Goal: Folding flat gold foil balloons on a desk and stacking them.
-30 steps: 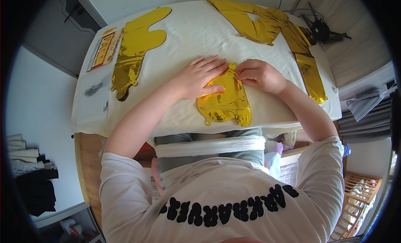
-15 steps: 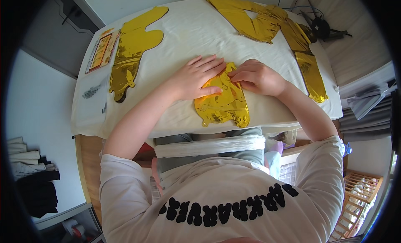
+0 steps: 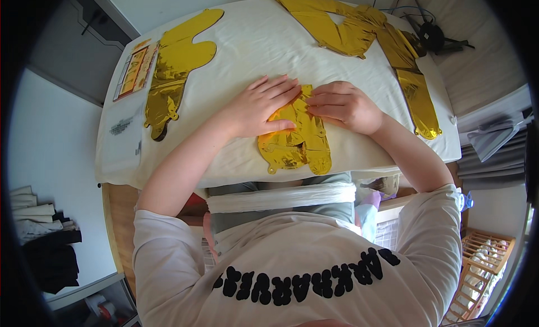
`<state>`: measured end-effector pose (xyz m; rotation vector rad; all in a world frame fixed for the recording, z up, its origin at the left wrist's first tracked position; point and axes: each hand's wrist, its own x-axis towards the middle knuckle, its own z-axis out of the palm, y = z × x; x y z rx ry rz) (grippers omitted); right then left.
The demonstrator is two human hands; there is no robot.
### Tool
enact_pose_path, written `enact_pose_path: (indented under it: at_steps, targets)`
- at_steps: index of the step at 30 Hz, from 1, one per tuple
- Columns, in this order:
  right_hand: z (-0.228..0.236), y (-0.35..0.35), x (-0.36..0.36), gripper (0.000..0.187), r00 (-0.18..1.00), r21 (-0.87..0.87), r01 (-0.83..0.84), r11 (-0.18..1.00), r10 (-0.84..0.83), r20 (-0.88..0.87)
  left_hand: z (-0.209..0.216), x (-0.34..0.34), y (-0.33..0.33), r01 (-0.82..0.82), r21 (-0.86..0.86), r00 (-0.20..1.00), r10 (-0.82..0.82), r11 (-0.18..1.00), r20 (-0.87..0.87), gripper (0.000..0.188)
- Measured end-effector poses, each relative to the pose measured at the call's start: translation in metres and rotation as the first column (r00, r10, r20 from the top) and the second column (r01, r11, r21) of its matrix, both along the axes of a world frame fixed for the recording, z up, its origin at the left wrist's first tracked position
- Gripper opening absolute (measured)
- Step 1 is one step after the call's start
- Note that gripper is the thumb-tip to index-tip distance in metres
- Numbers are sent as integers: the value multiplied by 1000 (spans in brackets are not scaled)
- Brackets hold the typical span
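Observation:
A folded gold foil balloon (image 3: 306, 141) lies on the white-covered table near its front edge, its surface creased and shiny. My left hand (image 3: 264, 105) lies flat across its upper left part, fingers stretched out and thumb spread over the foil. At the balloon's upper right edge, my right hand (image 3: 351, 105) has its fingers bent together, pinching the foil there. The fingertips partly hide that edge.
Another flat gold foil balloon (image 3: 171, 74) lies at the table's left, beside a printed picture sheet (image 3: 133, 71) and a clear plastic bag (image 3: 120, 130). Larger gold foil balloons (image 3: 359, 32) spread along the far right. A black device with antennas (image 3: 432, 37) stands behind them.
My right fingers have shifted slightly along the balloon's right edge. The foil's right side now lies straighter and narrower, and its lower end has moved a little left.

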<state>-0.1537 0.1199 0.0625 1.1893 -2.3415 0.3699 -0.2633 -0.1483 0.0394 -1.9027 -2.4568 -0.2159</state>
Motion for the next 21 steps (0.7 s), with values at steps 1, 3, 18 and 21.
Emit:
enact_pose_path:
  at_steps: [1, 3, 18, 21]
  targets:
    - [-2, 1, 0, 24, 1000, 1, 1, 1000, -1, 0, 1, 0, 1, 4, -2, 1000, -4, 1000, -1, 89]
    - [-7, 4, -1, 22, 994, -58, 14, 998, -8, 109, 2, 0, 2, 9, -3, 1000, -9, 1000, -2, 91]
    - [6, -3, -3, 20, 932, -59, 105, 993, -77, 355, 3, 0, -1, 12, 1, 999, -12, 1000, 32, 98]
    - [8, -1, -1, 21, 895, -83, 146, 986, -96, 436, 6, 2, -1, 18, 9, 999, -18, 1000, 39, 97]
